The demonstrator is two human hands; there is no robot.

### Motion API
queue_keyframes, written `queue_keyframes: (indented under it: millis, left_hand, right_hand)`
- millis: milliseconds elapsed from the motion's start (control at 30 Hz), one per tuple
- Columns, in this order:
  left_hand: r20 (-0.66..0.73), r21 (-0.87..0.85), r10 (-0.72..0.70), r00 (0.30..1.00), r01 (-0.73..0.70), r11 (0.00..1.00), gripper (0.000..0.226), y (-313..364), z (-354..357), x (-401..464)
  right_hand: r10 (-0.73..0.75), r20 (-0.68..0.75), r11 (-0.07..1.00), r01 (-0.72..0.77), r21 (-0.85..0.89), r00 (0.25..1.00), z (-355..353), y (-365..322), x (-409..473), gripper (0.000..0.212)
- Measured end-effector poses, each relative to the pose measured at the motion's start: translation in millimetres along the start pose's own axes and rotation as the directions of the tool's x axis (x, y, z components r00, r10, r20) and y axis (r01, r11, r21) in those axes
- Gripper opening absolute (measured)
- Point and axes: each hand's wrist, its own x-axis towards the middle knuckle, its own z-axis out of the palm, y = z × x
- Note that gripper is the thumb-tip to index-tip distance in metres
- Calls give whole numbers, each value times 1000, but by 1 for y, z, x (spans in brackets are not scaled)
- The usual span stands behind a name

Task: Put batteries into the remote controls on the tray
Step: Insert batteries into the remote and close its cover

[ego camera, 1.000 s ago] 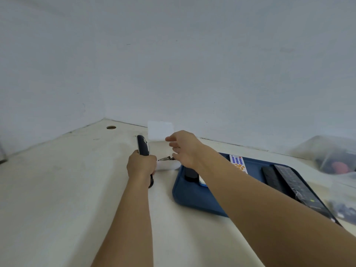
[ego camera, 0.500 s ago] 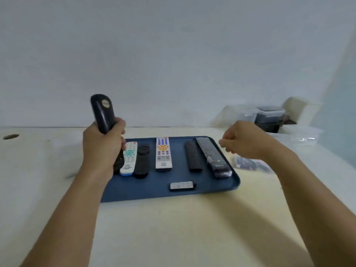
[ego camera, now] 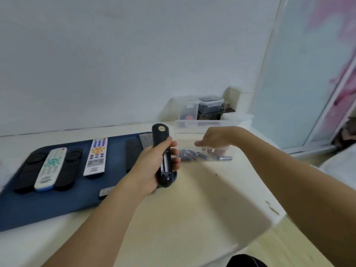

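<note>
My left hand [ego camera: 152, 166] grips a black remote [ego camera: 161, 151] upright, back side toward me, with its battery bay uncovered. My right hand [ego camera: 215, 137] reaches into a clear plastic box [ego camera: 204, 130] that holds several dark batteries [ego camera: 192, 155]; its fingers point down over them and I cannot tell whether they pinch one. The blue tray [ego camera: 48, 205] lies at the left with a white remote [ego camera: 51, 168], a white remote with blue buttons [ego camera: 96, 157] and several black remotes [ego camera: 67, 170] on it.
A small grey cover piece [ego camera: 106, 190] lies near the tray's front. Clear lidded containers [ego camera: 202, 108] stand against the wall behind the battery box. The table's corner edge [ego camera: 269, 218] is at the right, beside a glass door [ego camera: 308, 74].
My view has swung right. My left hand carried the black remote rightward past the tray's edge. My right hand moved forward into the battery box.
</note>
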Motion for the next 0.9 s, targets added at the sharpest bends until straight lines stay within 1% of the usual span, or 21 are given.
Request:
queue_keyframes:
  millis: [100,167,200,267,400,500,633,733,800,900]
  left_hand:
    - [-48,30,39,998,-37,999,23,1,-15,4]
    - [-72,27,51,996,-49,998,22,3,-21,5]
    - [-78,18,52,996,-51,999,22,3,-22,5]
    - [-83,3,52,995,-52,999,21,3,-22,4]
    - [-89,4,64,994,-64,998,21,4,-22,4]
    - [-87,-2,63,994,-63,998,22,3,-24,4]
    - [-86,-27,65,994,-68,997,20,5,-26,5]
    - [-80,-37,62,995,-66,997,19,5,-27,6]
    - [-84,-48,53,995,-57,997,19,5,-28,7]
    - [-102,-98,21,995,-31,995,19,5,-29,9]
  right_hand:
    - [4,67,1000,-2,-28,998,-3,-8,15,46]
    - [15,106,1000,-14,-16,994,-3,-14,22,51]
    - [24,127,999,-19,-38,992,-2,-18,24,52]
    - [25,124,996,-13,-93,992,-1,-25,28,51]
    - [12,96,990,2,-141,995,2,-28,34,49]
    - [-18,59,991,26,-133,998,6,-27,35,45]
    - [-72,-10,978,68,-197,997,10,-27,34,50]
    - [-80,-97,980,60,-192,992,8,-23,40,41]
    - [-136,-193,985,112,-129,972,4,-21,39,30]
    - [-254,-325,952,294,80,911,5,-15,26,12]
